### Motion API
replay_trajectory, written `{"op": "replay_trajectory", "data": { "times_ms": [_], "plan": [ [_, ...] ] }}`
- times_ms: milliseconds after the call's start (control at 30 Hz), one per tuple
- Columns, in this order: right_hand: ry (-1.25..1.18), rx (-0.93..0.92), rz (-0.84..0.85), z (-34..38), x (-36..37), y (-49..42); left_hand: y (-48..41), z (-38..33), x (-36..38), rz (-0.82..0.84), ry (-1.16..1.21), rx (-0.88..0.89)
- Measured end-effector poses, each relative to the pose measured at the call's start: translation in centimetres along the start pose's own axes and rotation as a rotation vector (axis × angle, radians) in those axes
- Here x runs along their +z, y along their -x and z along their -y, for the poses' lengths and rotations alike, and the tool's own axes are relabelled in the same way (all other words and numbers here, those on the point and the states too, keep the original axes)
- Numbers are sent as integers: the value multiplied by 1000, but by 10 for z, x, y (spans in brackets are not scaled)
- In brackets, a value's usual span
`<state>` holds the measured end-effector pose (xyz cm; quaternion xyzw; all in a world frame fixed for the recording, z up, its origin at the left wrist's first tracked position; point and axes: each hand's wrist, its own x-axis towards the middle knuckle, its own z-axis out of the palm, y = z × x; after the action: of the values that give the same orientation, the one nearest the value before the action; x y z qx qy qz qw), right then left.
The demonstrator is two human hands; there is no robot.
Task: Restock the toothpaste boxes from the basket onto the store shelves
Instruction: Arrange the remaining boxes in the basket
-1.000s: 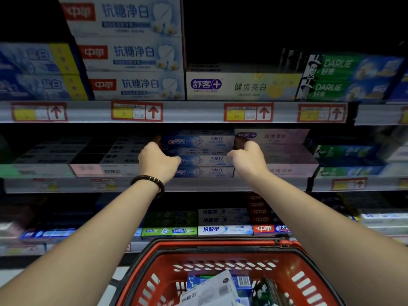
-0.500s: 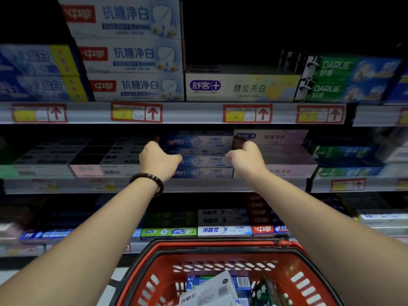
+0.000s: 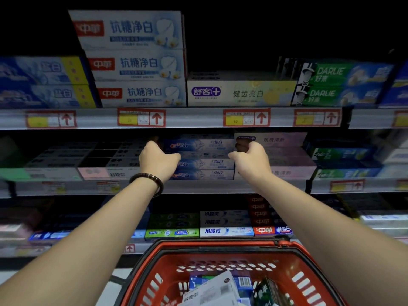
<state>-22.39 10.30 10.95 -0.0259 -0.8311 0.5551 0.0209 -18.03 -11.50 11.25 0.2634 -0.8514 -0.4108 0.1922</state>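
Crest box (image 3: 198, 144) atop its stack (image 3: 205, 173) on the middle shelf (image 3: 198, 187)
Left hand (image 3: 159, 161) and right hand (image 3: 251, 161) curl round its ends; more boxes (image 3: 212, 290) lie in the basket (image 3: 216, 245) below, so restocking looks partly done.

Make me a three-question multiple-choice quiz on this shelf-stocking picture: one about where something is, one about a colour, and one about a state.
1. Where are the left hand and right hand?
A) on a price tag
B) at the ends of the Crest stack
C) hanging at the person's sides

2. What colour is the basket?
A) red
B) blue
C) grey

3. What state is the basket in?
A) empty
B) holding boxes
C) overturned

Key: 1 B, the fingers curl round the stack's ends on the middle shelf; 2 A, its rim and slotted walls are red; 3 B, several boxes lie inside it.
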Motion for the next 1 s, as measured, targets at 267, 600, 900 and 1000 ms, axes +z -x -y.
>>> {"op": "replay_trajectory", "data": {
  "times_ms": [267, 600, 900, 1000],
  "plan": [
    [-10, -30, 14, -1, -15, 18, 10, 0, -17, -5, 15, 2],
    [-86, -61, 70, -11, -34, 56, 54, 10, -25, 129, 217, 14],
    [-139, -82, 133, -24, -47, 102, 112, 14, -36, 216, 289, 40],
    [-141, -79, 151, -28, -51, 120, 131, 17, -40, 243, 289, 39]
  ]
}}
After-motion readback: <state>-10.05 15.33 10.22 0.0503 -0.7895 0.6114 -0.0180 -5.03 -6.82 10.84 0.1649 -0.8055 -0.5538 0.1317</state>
